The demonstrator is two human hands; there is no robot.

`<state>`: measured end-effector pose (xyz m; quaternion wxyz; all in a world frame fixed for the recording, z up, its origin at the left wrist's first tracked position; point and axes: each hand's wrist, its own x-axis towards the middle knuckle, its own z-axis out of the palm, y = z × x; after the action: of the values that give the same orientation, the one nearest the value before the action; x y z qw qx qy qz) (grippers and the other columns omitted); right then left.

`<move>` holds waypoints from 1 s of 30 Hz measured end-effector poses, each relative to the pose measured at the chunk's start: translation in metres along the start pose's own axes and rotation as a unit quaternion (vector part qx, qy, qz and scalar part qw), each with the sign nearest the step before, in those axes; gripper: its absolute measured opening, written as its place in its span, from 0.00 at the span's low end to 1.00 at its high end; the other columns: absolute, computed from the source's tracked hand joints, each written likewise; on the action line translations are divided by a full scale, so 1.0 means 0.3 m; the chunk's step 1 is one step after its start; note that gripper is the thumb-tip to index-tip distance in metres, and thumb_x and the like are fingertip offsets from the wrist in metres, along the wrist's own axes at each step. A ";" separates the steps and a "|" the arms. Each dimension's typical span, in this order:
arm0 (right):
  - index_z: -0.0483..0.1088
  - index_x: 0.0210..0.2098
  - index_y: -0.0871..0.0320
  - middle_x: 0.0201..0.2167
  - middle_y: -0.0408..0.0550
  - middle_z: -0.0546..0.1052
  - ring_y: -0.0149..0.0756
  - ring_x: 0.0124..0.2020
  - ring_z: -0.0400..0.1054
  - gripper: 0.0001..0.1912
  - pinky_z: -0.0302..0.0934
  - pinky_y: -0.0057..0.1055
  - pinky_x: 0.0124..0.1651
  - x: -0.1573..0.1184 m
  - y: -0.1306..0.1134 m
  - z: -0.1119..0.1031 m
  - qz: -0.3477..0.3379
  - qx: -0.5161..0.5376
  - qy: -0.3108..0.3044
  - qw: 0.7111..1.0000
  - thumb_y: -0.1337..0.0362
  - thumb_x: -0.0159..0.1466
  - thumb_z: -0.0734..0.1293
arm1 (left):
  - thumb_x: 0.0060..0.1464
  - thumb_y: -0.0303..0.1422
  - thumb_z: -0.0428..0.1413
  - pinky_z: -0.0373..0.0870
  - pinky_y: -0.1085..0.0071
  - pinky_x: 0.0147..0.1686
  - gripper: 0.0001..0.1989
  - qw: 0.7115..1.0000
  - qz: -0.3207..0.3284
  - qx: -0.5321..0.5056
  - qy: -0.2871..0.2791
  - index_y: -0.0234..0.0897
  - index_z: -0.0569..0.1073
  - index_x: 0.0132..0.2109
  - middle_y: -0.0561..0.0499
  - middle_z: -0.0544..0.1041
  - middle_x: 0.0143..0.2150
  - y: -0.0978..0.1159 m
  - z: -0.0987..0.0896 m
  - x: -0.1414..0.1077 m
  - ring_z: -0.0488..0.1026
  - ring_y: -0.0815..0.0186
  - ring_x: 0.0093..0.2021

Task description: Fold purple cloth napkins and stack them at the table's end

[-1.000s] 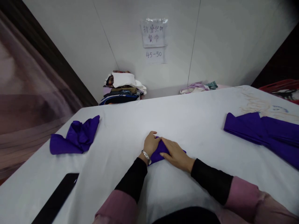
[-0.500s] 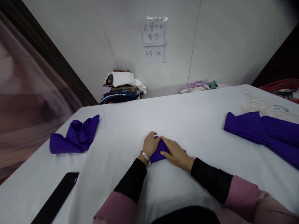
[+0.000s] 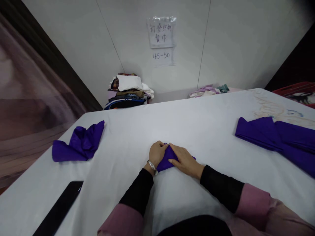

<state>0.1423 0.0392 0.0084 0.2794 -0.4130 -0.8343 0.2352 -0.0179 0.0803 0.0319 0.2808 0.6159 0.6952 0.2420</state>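
Observation:
A small folded purple napkin [image 3: 168, 158] lies on the white-covered table in front of me, its point facing away. At its far left edge, close to the point, my left hand [image 3: 156, 154] pinches the cloth between thumb and curled fingers. My right hand [image 3: 185, 160] rests flat over the napkin's right side, fingers stretched toward the point and thumb on the near part. A bit of purple cloth shows past the right hand's far edge. What lies beneath both hands is hidden.
A crumpled purple cloth [image 3: 85, 142] lies at the left, above a long black object [image 3: 60, 206]. Long folded purple cloths [image 3: 273, 134] lie at the right. Past the far edge stand a pile of folded clothes [image 3: 129, 90] and more fabric [image 3: 208, 91] against the wall.
My left hand's fingers, earlier partly raised beyond the point, have curled in and closed on the napkin's edge. My right hand has stayed almost in place.

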 end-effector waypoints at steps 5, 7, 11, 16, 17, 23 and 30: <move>0.43 0.65 0.58 0.60 0.56 0.61 0.43 0.58 0.55 0.35 0.51 0.45 0.57 -0.001 0.009 0.007 -0.004 -0.001 0.002 1.000 0.58 0.63 0.60 | 0.50 0.36 0.54 0.62 0.70 0.30 0.09 1.000 -0.001 -0.022 -0.001 0.38 0.71 0.25 0.53 0.75 0.27 -0.003 0.001 -0.001 0.70 0.67 0.29; 0.43 0.65 0.58 0.60 0.56 0.61 0.43 0.59 0.55 0.35 0.51 0.45 0.57 -0.002 0.011 0.008 -0.004 -0.003 0.002 1.000 0.57 0.63 0.60 | 0.49 0.36 0.54 0.63 0.71 0.30 0.09 0.999 -0.004 -0.033 -0.005 0.38 0.72 0.25 0.53 0.76 0.26 -0.004 0.000 -0.001 0.71 0.67 0.29; 0.42 0.65 0.57 0.60 0.57 0.60 0.44 0.59 0.55 0.35 0.52 0.46 0.57 -0.003 0.011 0.008 -0.004 -0.006 0.005 1.000 0.57 0.63 0.60 | 0.49 0.36 0.54 0.63 0.72 0.29 0.10 0.999 -0.004 -0.051 -0.012 0.38 0.73 0.25 0.52 0.76 0.26 -0.005 -0.003 0.000 0.71 0.68 0.28; 0.41 0.65 0.57 0.60 0.56 0.60 0.43 0.59 0.55 0.35 0.52 0.45 0.58 -0.001 0.012 0.009 -0.009 -0.009 0.006 1.000 0.58 0.63 0.60 | 0.51 0.39 0.52 0.62 0.72 0.27 0.14 0.998 0.004 -0.058 -0.024 0.38 0.72 0.22 0.53 0.75 0.23 -0.006 -0.005 0.004 0.69 0.68 0.26; 0.41 0.65 0.57 0.60 0.56 0.60 0.43 0.59 0.55 0.35 0.52 0.45 0.58 -0.001 0.013 0.010 -0.008 -0.011 0.007 1.000 0.57 0.63 0.60 | 0.51 0.41 0.51 0.61 0.71 0.26 0.16 0.998 0.006 -0.058 -0.027 0.38 0.71 0.22 0.53 0.74 0.22 -0.010 -0.007 0.008 0.68 0.68 0.25; 0.40 0.66 0.56 0.60 0.56 0.60 0.44 0.59 0.56 0.35 0.52 0.46 0.58 -0.005 0.017 0.011 -0.005 -0.016 0.004 1.000 0.56 0.64 0.59 | 0.51 0.39 0.50 0.64 0.71 0.27 0.13 0.995 0.035 -0.064 -0.070 0.37 0.74 0.26 0.53 0.74 0.23 -0.064 -0.053 0.056 0.69 0.67 0.25; 0.41 0.65 0.56 0.58 0.56 0.64 0.43 0.56 0.60 0.34 0.55 0.45 0.55 -0.005 0.020 0.016 -0.005 -0.010 0.025 1.000 0.57 0.65 0.59 | 0.49 0.29 0.50 0.64 0.71 0.49 0.16 0.973 0.144 -0.065 -0.167 0.42 0.75 0.45 0.52 0.75 0.47 -0.076 -0.096 0.093 0.70 0.66 0.46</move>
<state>0.1432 0.0403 0.0007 0.2973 -0.4168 -0.8316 0.2155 -0.0566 0.1055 0.0347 0.3943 0.7214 0.5257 0.2183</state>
